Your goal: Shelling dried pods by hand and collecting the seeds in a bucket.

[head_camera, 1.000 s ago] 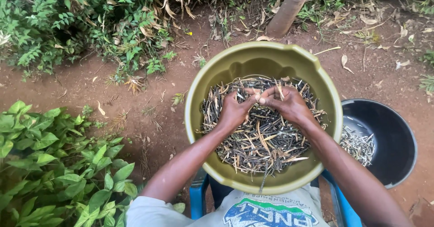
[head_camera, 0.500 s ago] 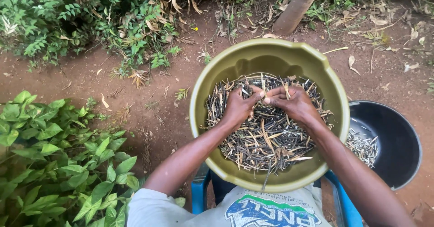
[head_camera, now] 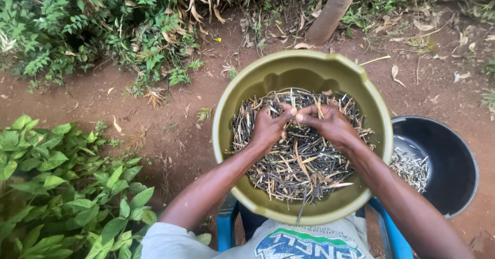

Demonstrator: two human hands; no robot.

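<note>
A big olive-green plastic basin (head_camera: 247, 91) rests on my lap, filled with dry dark pods (head_camera: 299, 166). My left hand (head_camera: 268, 126) and my right hand (head_camera: 327, 124) meet over the middle of the pile, fingertips touching. Together they pinch one thin dry pod (head_camera: 295, 113) between thumbs and fingers. Both palms face down, so the pod is mostly hidden under my fingers.
A black bucket (head_camera: 454, 161) with pale empty husks stands on the ground at my right. I sit on a blue plastic chair (head_camera: 226, 230). Red-brown soil lies around, leafy green plants (head_camera: 56, 187) at the left, and a thin tree trunk (head_camera: 330, 11) behind the basin.
My view has shifted a little, so the basin sits further right in frame. Both hands stay together on a pod over the pile, fingers working slightly.
</note>
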